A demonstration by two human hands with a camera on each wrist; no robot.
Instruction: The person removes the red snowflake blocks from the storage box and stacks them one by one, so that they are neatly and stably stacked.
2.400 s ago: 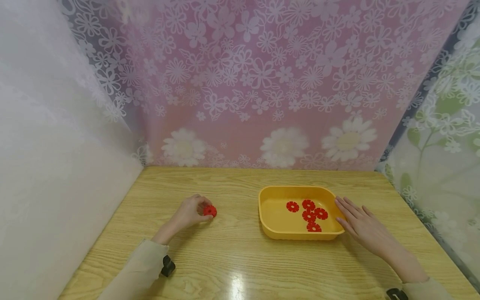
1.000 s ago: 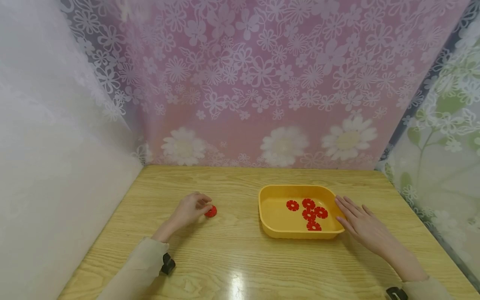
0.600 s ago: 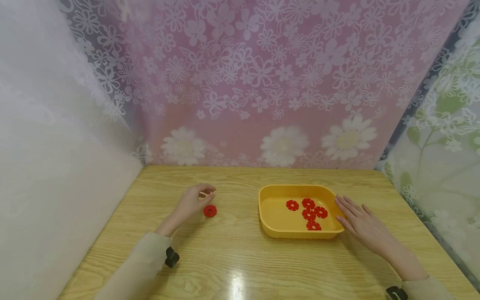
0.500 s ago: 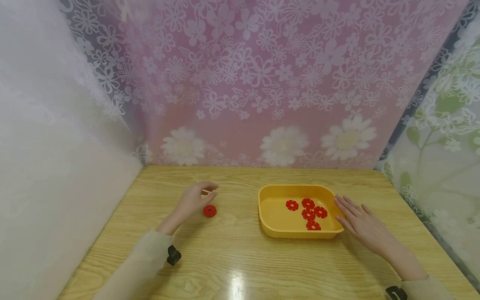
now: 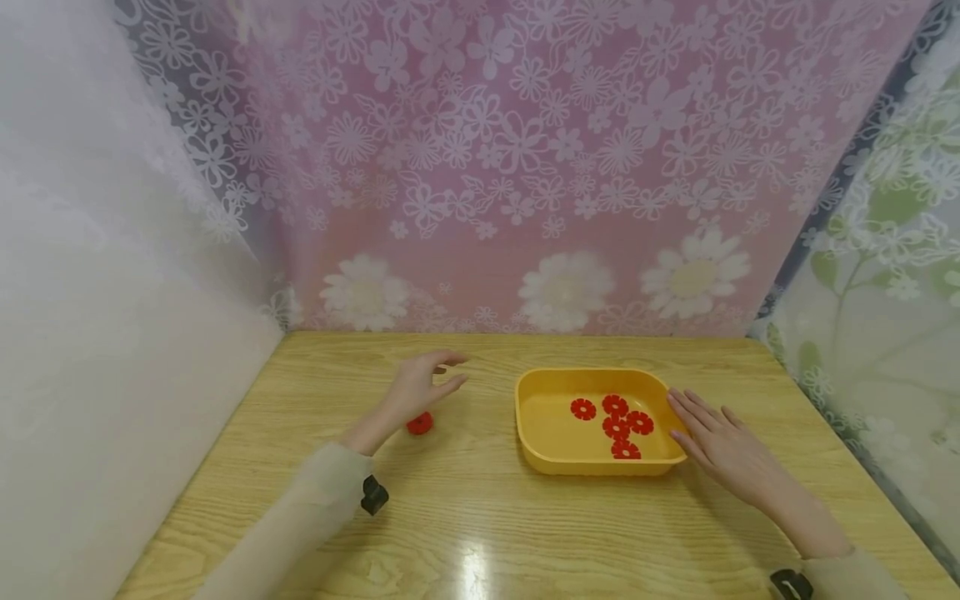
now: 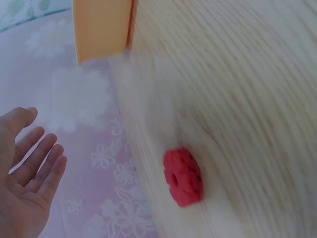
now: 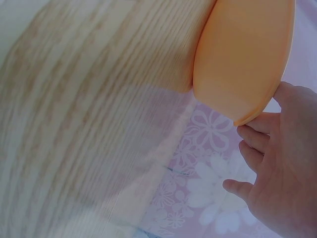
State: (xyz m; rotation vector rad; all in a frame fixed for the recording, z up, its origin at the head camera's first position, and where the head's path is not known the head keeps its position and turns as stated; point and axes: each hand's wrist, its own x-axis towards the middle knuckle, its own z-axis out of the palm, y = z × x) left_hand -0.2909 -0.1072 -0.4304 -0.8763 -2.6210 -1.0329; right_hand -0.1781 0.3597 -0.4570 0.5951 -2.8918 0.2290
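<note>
My left hand [image 5: 417, 388] is in the air left of the yellow tray [image 5: 592, 468], fingers and thumb spread apart with nothing between them. Below its wrist, a small stack of red notched discs [image 5: 421, 424] lies on the table, partly covered by the hand in the head view. The left wrist view shows that stack [image 6: 183, 177] with its centre hole and thick notched side. My right hand [image 5: 726, 454] rests straight fingers on the tray's right rim. In the right wrist view its fingertips touch the orange-looking tray wall [image 7: 237, 59]. Several red notched discs [image 5: 583, 409] lie inside the tray.
The wooden table [image 5: 480, 517] runs back to a pink flowered cloth [image 5: 465, 208]. A white cloth [image 5: 135, 317] stands along the left side and a leaf-patterned one [image 5: 885, 333] along the right.
My left hand has let go of the red disc stack, leaving it on the table, then risen and moved right toward the tray with fingers parting. My right hand stays at the tray rim.
</note>
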